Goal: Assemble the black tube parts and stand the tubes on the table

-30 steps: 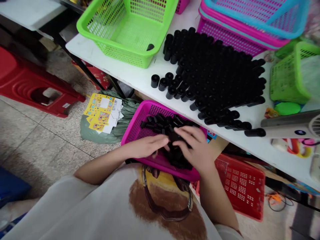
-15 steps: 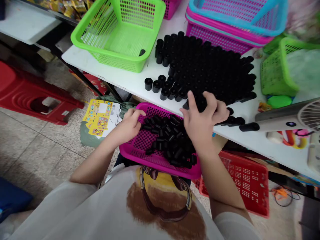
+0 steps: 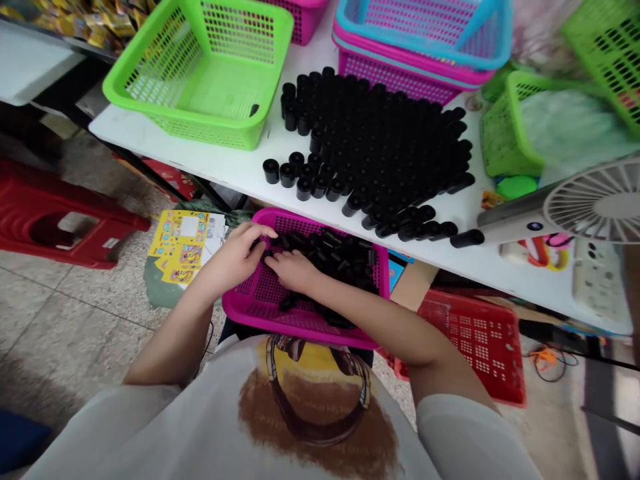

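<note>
The left hand (image 3: 238, 252) and right hand (image 3: 294, 271) lie spread on short black plastic tubes (image 3: 327, 250), pointing every way in a pink mesh basket (image 3: 300, 335). A white table (image 3: 150, 141) is at twelve o'clock.

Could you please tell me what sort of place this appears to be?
It looks like a small workshop or packing room, probably. Rows of black plastic tubes stand on a white table, more lie in a magenta plastic basket, and stacked mesh baskets sit nearby.

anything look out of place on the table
Yes: a lone black tube lies in the green basket, away from the massed tubes on the white table. A second tube lies on its side by the fan.
</note>
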Tool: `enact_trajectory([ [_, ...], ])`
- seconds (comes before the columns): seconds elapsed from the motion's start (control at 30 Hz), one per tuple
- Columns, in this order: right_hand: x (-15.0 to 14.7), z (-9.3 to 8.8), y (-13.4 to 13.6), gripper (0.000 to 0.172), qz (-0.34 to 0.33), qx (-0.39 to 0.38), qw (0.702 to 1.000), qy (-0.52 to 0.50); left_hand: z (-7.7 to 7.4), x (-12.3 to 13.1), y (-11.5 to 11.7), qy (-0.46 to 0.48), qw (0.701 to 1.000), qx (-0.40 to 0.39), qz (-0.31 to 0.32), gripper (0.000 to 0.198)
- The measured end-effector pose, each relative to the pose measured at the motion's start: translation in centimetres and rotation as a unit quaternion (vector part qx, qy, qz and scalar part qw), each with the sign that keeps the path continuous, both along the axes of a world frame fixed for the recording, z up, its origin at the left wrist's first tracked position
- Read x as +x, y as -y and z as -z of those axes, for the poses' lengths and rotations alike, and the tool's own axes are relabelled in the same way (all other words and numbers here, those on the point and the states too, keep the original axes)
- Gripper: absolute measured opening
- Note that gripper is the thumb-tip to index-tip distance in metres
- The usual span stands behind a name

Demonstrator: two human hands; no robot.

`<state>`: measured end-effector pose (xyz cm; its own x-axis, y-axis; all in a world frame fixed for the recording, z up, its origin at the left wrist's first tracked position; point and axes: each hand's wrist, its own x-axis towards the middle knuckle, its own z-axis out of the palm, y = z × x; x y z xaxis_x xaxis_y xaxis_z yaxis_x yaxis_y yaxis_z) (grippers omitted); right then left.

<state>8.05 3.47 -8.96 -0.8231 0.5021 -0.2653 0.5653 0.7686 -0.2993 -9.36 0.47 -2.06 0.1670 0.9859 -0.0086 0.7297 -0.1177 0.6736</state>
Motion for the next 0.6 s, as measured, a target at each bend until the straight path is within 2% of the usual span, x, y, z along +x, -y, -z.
enact_trajectory([
  [0.07,0.6,-1.2,0.1,0.036,-0.012,-0.002,1.000,-0.018,-0.3,-0.2,0.0,0.005,1.000,0.010,-0.010,0.028],
  [0.13,1.9,-3.0,-0.1,0.038,-0.001,0.028,0.997,-0.072,-0.6,-0.6,0.1,0.009,0.999,0.028,-0.023,0.028],
  [0.2,3.6,-4.7,-0.7,0.043,0.052,0.093,0.984,-0.146,-0.9,-1.1,0.1,0.011,0.998,0.044,-0.031,0.028],
  [0.27,5.4,-5.8,-1.6,0.050,0.141,0.161,0.958,-0.192,-1.0,-1.5,0.2,0.010,0.998,0.051,-0.037,0.027],
  [0.33,6.9,-6.1,-2.5,0.052,0.234,0.207,0.928,-0.204,-0.9,-1.6,0.3,0.008,0.998,0.046,-0.039,0.026],
  [0.4,7.9,-5.6,-3.4,0.050,0.294,0.234,0.904,-0.202,-0.8,-1.5,0.3,0.008,0.999,0.038,-0.037,0.026],
  [0.5,8.4,-4.8,-4.1,0.046,0.329,0.262,0.887,-0.189,-0.6,-1.2,0.4,0.013,0.999,0.028,-0.019,0.027],
  [0.6,8.1,-4.6,-4.1,0.051,0.362,0.281,0.872,-0.173,-0.6,-1.0,0.6,0.016,1.000,0.021,-0.001,0.027],
])
